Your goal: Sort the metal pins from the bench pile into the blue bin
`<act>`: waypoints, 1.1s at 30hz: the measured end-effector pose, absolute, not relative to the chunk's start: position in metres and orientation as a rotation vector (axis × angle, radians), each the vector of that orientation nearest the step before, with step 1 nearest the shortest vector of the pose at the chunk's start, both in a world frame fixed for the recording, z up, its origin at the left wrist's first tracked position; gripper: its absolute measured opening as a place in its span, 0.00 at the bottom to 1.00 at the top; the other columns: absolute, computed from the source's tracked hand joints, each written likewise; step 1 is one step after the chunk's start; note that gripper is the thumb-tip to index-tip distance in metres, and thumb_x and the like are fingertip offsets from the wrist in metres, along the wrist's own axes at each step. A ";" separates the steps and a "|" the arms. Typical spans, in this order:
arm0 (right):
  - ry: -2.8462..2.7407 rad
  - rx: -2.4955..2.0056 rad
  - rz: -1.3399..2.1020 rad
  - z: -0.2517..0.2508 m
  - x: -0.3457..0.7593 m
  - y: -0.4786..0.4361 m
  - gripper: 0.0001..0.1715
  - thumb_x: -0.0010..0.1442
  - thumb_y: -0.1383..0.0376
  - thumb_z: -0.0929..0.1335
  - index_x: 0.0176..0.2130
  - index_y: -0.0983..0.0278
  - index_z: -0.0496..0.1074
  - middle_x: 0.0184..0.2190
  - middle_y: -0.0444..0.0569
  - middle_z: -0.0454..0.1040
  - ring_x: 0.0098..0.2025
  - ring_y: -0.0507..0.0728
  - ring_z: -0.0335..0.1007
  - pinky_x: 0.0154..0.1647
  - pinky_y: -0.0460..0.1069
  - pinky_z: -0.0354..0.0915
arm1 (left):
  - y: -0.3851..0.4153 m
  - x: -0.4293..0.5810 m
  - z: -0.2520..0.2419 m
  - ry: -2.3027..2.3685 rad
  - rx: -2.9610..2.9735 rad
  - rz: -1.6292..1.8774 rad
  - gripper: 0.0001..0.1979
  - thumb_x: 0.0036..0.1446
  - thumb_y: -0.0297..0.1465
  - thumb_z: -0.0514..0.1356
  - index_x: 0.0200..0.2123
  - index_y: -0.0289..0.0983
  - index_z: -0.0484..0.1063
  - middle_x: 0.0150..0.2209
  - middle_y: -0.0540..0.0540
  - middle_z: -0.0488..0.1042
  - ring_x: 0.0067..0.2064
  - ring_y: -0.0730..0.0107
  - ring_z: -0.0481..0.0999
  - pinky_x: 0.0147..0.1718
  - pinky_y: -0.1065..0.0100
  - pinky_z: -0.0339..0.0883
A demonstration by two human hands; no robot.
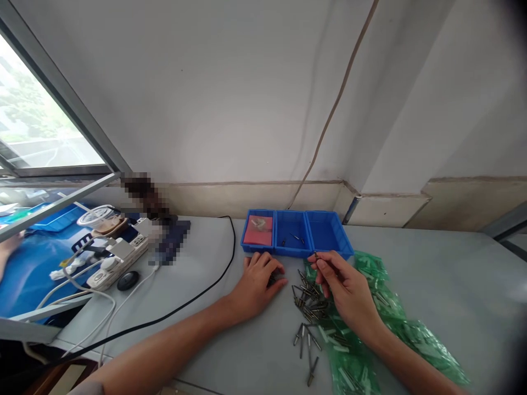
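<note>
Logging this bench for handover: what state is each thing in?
Left hand: resting on table, fingers curled over dark part.
Right hand: pinching one pin, lifted.
Pin pile: loose, scattered.
Green bags: lying crumpled.
Middle bin: open, few pins inside.
Power strip: plugs inserted.

Small assembly workshop: blue parts bins (291, 233), loose metal pins (307, 307) (scattered), power strips (117, 262) on workbench (432, 285).
</note>
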State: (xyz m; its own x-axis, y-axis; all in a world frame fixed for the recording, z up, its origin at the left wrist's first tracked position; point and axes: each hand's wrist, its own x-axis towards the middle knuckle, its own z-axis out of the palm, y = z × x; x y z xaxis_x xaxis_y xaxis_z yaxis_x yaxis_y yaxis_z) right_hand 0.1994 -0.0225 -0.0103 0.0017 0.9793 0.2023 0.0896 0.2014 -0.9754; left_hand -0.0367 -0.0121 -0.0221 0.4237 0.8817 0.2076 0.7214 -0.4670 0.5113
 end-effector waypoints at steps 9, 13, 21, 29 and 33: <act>-1.713 -1.124 0.648 -0.001 0.203 -0.027 0.11 0.74 0.57 0.69 0.43 0.57 0.80 0.37 0.49 0.76 0.35 0.58 0.72 0.37 0.52 0.70 | -0.013 -0.036 -0.024 1.397 2.352 0.655 0.07 0.71 0.36 0.65 0.49 0.43 0.73 0.49 0.47 0.75 0.51 0.56 0.70 0.48 0.55 0.57; -1.777 -1.155 0.646 -0.004 0.203 -0.029 0.08 0.74 0.59 0.69 0.42 0.57 0.79 0.35 0.46 0.72 0.34 0.57 0.70 0.37 0.51 0.67 | -0.015 -0.036 -0.026 1.510 2.371 0.701 0.12 0.68 0.39 0.69 0.49 0.43 0.73 0.50 0.47 0.75 0.51 0.54 0.70 0.48 0.54 0.56; -1.585 -1.175 0.969 -0.010 0.204 -0.023 0.18 0.74 0.50 0.67 0.42 0.59 0.78 0.37 0.47 0.72 0.29 0.54 0.67 0.28 0.49 0.66 | -0.013 -0.035 -0.030 1.536 2.419 0.708 0.14 0.67 0.39 0.69 0.49 0.42 0.72 0.49 0.47 0.75 0.50 0.54 0.71 0.47 0.55 0.57; -1.369 -1.157 1.253 -0.010 0.203 -0.025 0.24 0.74 0.44 0.65 0.51 0.60 0.74 0.38 0.49 0.72 0.26 0.52 0.65 0.20 0.46 0.66 | -0.012 -0.036 -0.032 1.475 2.379 0.741 0.11 0.68 0.36 0.68 0.47 0.41 0.71 0.47 0.46 0.75 0.48 0.55 0.70 0.47 0.55 0.60; -1.525 -1.177 1.129 -0.013 0.204 -0.028 0.20 0.77 0.48 0.62 0.54 0.58 0.70 0.42 0.50 0.73 0.30 0.53 0.67 0.25 0.47 0.69 | -0.011 -0.036 -0.029 1.476 2.369 0.719 0.09 0.69 0.36 0.67 0.46 0.41 0.71 0.47 0.47 0.75 0.48 0.55 0.71 0.47 0.55 0.61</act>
